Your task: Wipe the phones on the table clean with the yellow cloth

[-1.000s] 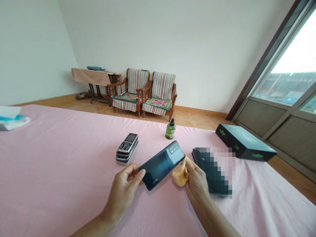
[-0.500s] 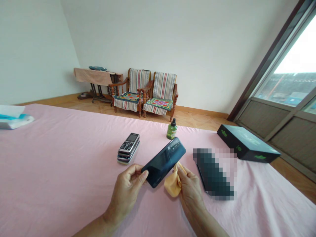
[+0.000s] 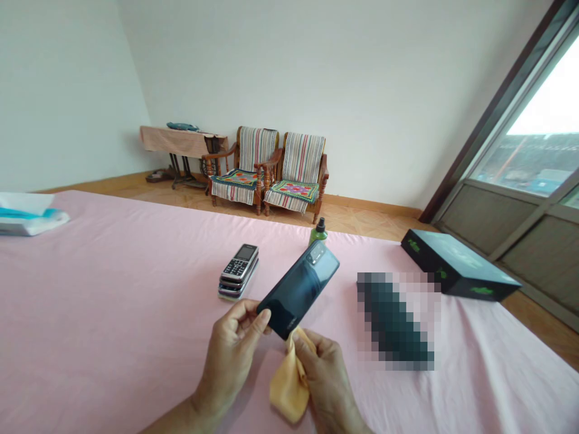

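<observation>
We are logging a glossy black smartphone [image 3: 298, 288], an orange-yellow cloth [image 3: 288, 386], a pink tablecloth [image 3: 113, 301], a green bottle [image 3: 318, 233], a black box [image 3: 456, 268] bearing green marks, and striped armchairs [image 3: 271, 175] carrying multicoloured cushions.

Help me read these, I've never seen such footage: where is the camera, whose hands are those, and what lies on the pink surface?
No machine here: one camera sits on a person's head, looking forward and down, so every picture is that person's own view and both hands are theirs. The left hand grips the near end of a dark phone, tilted up off the surface. The right hand pinches a yellow cloth under that end. On the pink sheet lie stacked keypad phones, a green bottle partly behind the phone, a black box, a blurred-out item and, far left, a white pack.
</observation>
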Motion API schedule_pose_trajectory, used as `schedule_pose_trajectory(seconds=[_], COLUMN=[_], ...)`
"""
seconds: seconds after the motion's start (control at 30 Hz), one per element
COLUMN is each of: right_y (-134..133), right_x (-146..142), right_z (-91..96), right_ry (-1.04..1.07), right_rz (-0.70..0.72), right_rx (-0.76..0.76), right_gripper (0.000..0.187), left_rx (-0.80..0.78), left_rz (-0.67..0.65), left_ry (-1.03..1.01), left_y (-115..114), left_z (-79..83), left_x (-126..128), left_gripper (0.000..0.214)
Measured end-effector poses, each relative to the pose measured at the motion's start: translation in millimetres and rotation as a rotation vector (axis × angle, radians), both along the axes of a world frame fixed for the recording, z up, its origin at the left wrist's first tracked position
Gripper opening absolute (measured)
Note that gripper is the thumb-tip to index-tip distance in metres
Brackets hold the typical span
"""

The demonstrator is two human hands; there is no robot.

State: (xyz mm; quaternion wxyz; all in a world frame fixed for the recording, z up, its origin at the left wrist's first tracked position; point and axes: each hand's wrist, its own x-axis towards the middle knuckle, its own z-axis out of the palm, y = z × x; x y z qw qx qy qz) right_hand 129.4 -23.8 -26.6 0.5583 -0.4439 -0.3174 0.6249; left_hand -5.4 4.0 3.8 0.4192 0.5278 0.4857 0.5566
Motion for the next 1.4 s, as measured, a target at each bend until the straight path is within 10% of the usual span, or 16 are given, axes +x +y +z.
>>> schedule_pose_trajectory(seconds=[0.3,0.7,1.4], right_y=[-14.1,4.1,5.4], right_x=[-10.7,20.6,23.4], right_z=[10.2,20.8,-0.4], right_ry=[0.002,-0.286,-0.333], right_rz=[0.272,-0.084,-0.163], right_rx=[-0.039,-0.001,0.084], right_gripper=[0.045,0.047,0.038], left_rx=[-0.039,0.327,0.124], left_rz=[-0.060,-0.089,-0.171], left_ry=[0.005,0.464,0.580], left_y=[-1.5,4.2,2.3], left_z=[-5.4,-12.5,-21.7], left_x=[3.4,-3.6,-2.6], left_gripper=[0.034,0.016,0.021])
